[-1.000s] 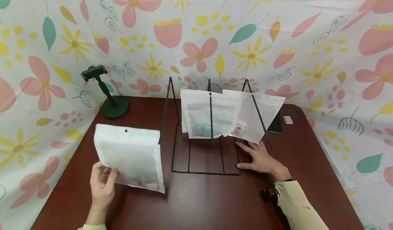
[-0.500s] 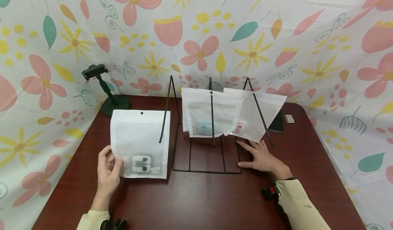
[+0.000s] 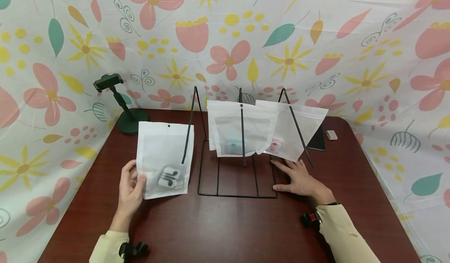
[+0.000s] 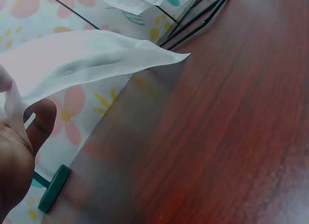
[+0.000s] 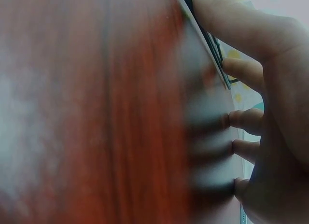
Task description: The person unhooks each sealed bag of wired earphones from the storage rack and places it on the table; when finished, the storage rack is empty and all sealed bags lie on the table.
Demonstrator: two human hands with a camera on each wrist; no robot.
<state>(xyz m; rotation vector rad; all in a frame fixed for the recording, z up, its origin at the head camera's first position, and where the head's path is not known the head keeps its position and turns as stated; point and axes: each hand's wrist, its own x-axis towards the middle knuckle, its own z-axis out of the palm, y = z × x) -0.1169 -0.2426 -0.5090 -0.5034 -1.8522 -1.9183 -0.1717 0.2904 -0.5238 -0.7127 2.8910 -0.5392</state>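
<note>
My left hand (image 3: 131, 189) pinches the lower left edge of a white pouch (image 3: 154, 148), thumb in front. Through its front shows a white case with earphones (image 3: 170, 176). The pouch stands upright left of a black wire rack (image 3: 232, 196), its right edge behind the rack's left prong (image 3: 188, 138); its small hole is left of that prong. White pouches hang from the middle prong (image 3: 242, 138), the front one (image 3: 228, 128) with a bluish item. Another pouch (image 3: 302, 124) with a pink item hangs on the right prong. Fingers spread, my right hand (image 3: 300, 179) rests at the rack's right base wire.
A dark green clip stand (image 3: 131, 120) is at the table's back left. Behind the right pouch lie a dark phone (image 3: 317, 140) and a small white block (image 3: 331, 135). A flowered cloth (image 3: 225, 32) hangs behind the brown table (image 3: 218, 231).
The left hand has carried the pouch right and away from me toward the left prong. The pouch has swung upright, so the earphones now show clearly. The right hand stays put.
</note>
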